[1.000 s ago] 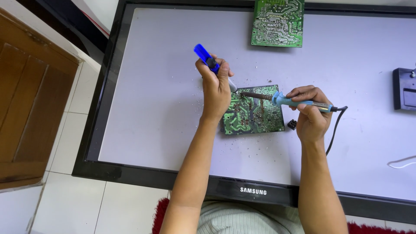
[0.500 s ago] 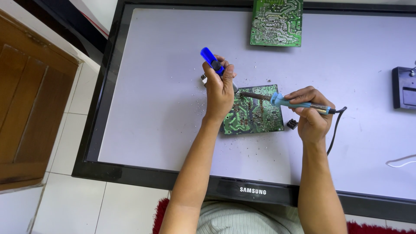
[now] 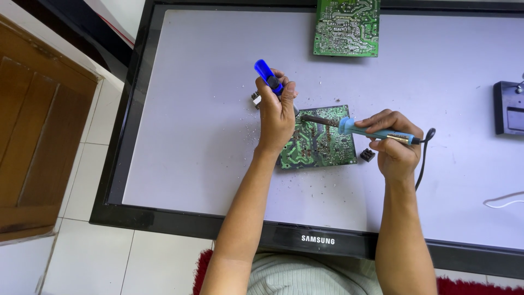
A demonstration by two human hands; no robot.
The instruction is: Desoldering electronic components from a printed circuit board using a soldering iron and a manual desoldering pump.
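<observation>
Head view shows desoldering on the green circuit board: the left hand at its left edge grips a blue solder sucker, the right hand clasps a soldering iron over it; next likely needs suction at the heated joint.

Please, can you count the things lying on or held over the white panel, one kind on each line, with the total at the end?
Green circuit boards: 2, one under the hands, one at the top edge
Hand tools: 2, blue desoldering pump in left hand, soldering iron in right hand
Small loose black parts: 2
Black box: 1
White cable: 1
Total: 8
</observation>
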